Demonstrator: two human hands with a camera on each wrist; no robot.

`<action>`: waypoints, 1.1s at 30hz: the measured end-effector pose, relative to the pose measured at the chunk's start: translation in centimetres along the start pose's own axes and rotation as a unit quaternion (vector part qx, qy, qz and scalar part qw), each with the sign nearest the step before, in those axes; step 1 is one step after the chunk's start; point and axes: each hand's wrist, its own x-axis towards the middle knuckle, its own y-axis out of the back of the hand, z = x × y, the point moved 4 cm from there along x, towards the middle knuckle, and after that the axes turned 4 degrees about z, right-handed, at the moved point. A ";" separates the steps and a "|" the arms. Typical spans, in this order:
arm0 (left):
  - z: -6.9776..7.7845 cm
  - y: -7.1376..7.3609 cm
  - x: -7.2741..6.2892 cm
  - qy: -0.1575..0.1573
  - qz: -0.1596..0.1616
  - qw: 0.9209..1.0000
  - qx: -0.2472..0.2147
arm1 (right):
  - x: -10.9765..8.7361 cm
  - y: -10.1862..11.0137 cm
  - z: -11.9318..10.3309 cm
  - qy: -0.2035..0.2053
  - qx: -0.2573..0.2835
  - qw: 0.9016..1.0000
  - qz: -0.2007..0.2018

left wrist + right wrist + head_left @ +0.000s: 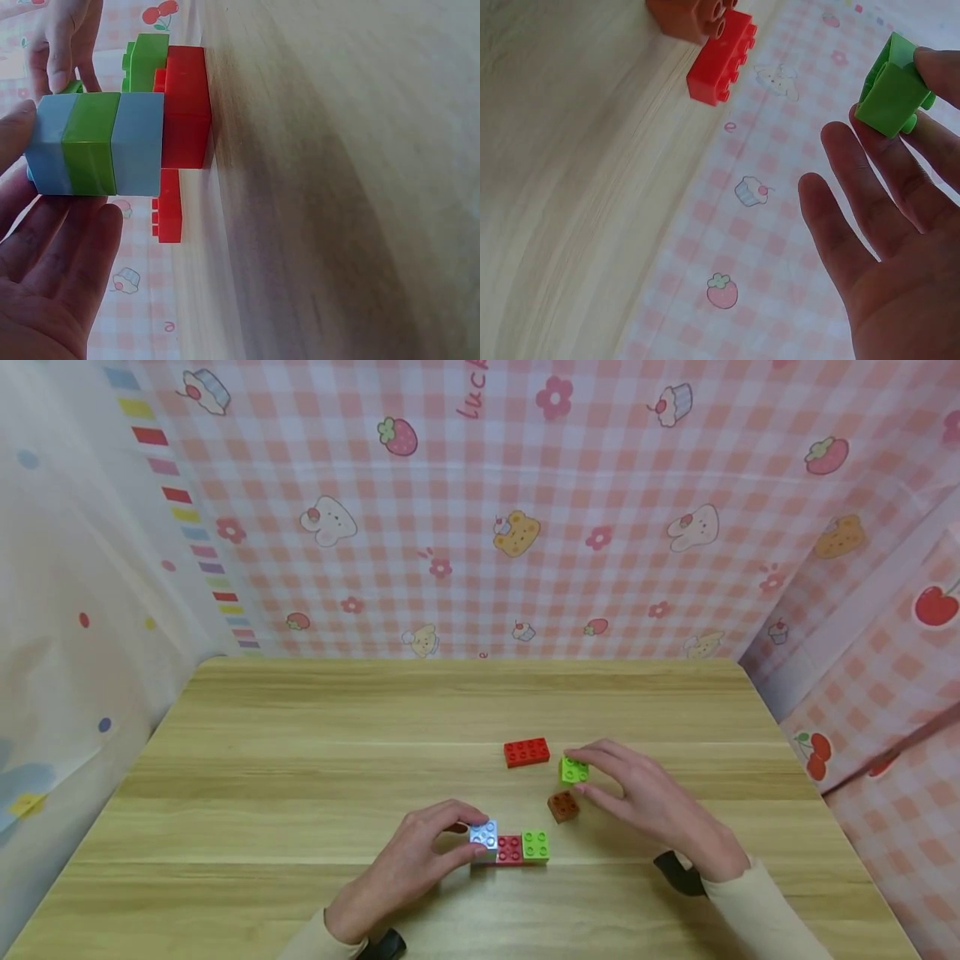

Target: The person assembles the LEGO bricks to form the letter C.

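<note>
My left hand (408, 856) pinches the top of a stack standing on the left end of a red base brick (509, 849). In the left wrist view the stack is a light blue brick (52, 146), a green brick (91, 146) and a second light blue brick (139, 146). Another green brick (536, 843) sits on the base's right end, with red studs bare between. Further back and to the right, my right hand (648, 793) holds a small green brick (891, 94) between thumb and fingers, raised off the table with its hollow underside partly showing.
A brown brick (563, 806) lies on the wooden table (337, 735) just in front of the held green brick. Behind it to the left is a red eight-stud brick (527, 752). A pink checked cloth (465, 485) hangs at the table's back edge.
</note>
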 end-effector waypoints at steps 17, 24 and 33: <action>0.1 0.0 -0.1 -0.042 -0.011 0.999 -0.002 | 0.1 -0.8 -2.2 -0.001 0.038 0.999 -0.022; 0.1 0.0 -0.2 0.000 -0.013 1.000 -0.016 | 0.4 -1.1 -3.1 0.008 0.052 0.998 -0.019; -0.2 0.0 -0.2 0.043 -0.007 0.999 -0.018 | 0.8 -1.7 -4.2 0.029 0.068 0.997 -0.017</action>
